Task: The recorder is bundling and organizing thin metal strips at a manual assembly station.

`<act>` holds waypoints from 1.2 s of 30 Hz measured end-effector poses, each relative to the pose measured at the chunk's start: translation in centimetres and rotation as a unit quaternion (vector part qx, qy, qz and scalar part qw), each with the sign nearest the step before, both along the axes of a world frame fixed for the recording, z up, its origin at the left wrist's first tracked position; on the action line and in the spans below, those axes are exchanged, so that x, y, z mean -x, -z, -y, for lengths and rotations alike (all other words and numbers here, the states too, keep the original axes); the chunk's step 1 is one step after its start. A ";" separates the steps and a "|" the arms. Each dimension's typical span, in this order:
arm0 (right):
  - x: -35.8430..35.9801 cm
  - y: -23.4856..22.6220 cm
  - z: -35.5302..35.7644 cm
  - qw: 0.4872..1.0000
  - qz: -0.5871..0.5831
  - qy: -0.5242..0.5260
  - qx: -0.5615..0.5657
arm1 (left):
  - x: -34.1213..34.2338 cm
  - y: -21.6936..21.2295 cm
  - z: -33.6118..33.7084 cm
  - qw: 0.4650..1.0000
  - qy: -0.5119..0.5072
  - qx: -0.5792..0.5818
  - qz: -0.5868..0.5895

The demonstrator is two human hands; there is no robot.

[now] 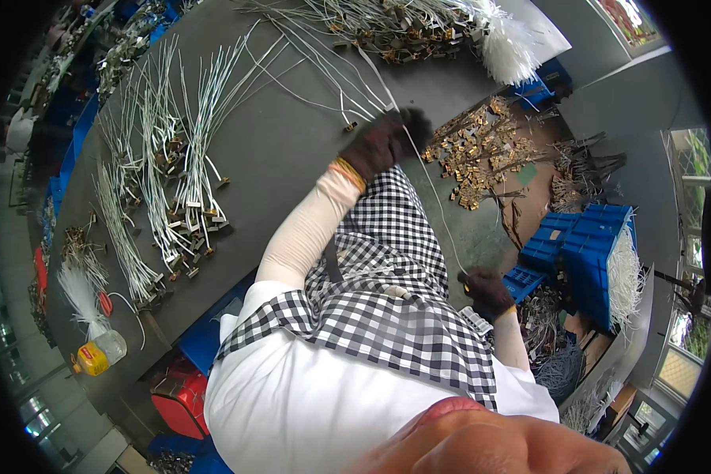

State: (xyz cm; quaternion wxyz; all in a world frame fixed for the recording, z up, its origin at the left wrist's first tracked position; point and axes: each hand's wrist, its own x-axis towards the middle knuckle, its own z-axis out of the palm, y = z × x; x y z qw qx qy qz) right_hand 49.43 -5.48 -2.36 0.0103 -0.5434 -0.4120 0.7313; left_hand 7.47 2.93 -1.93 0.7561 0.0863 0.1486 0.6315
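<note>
My left hand [383, 144], in a dark glove, is at the edge of the grey table with its fingers closed round a thin white cable [430, 178]. One stretch of this cable runs back across the table toward a large pile. The other stretch hangs over my lap and down to my right hand [490, 294]. That hand, gloved too, is held low on my right, closed on the cable's end; a small dark piece shows at its fingertips. Just left of my left hand lie several cable ends with a small brass-coloured connector [350, 126].
Bundles of white cables with connectors [189, 205] lie on the table [245, 189]; a bigger cable pile [411, 35] is at the back. Many brass-coloured connectors [470, 150] lie beyond my left hand. Blue crates [581, 245] stand at right. A yellow-labelled bottle [99, 353] is at far left.
</note>
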 end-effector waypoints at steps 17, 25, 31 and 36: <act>26.6 -5.5 -10.1 0.932 -0.344 0.028 -0.114 | 0.9 -7.0 6.5 0.889 0.005 -0.083 -0.451; 35.5 -4.6 -16.6 0.950 -0.291 -0.008 -0.115 | 10.9 -3.3 1.3 0.927 -0.093 -0.055 -0.360; 40.0 -4.5 -19.8 0.968 -0.246 0.004 -0.057 | 15.5 -4.8 -2.4 0.971 -0.167 0.159 -0.067; 40.4 -5.9 -19.4 0.973 -0.221 0.026 -0.064 | 17.8 -4.0 -1.9 0.930 -0.112 0.205 -0.285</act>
